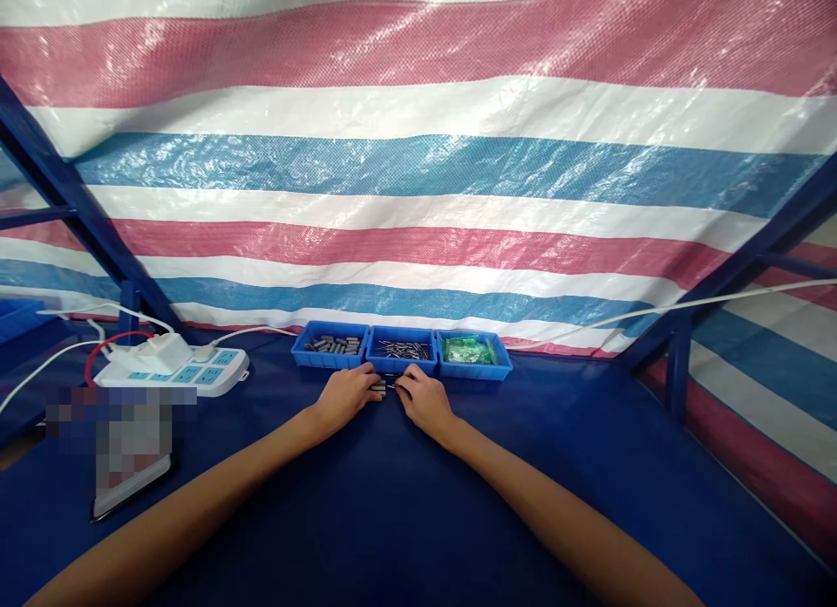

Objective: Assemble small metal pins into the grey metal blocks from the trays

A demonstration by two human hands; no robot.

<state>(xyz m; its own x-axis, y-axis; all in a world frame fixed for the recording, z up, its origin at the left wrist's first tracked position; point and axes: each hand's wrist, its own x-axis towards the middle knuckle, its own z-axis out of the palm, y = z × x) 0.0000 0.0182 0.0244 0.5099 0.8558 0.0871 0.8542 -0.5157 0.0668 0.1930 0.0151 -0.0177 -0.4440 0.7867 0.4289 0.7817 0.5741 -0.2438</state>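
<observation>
Three small blue trays stand side by side at the far edge of a dark blue table (405, 520), close under a striped red, white and blue tarpaulin (418, 153): the left tray (330, 345) holds short grey cylinders, the middle tray (401, 351) holds a heap of thin dark metal pins, and the right tray (473, 354) holds small green parts in clear wrapping. Both bare forearms reach straight out from the bottom of the head view and meet just in front of the middle tray. The left hand (345, 395) lies with its knuckles up and its fingers curled, pinching a small grey cylinder (377, 386) at the fingertips; the right hand (425, 398) is curled the same way, its fingertips closed on a thin dark pin (392, 381) that points toward the cylinder. The two pieces sit between the hands, just above the table surface; whether they touch each other is too small to tell. One white power strip (187, 369) with blue sockets lies well to the left, with one white plug block seated on it and white and red cables trailing off to the left. Blue metal frame bars (71, 197) rise at both sides
</observation>
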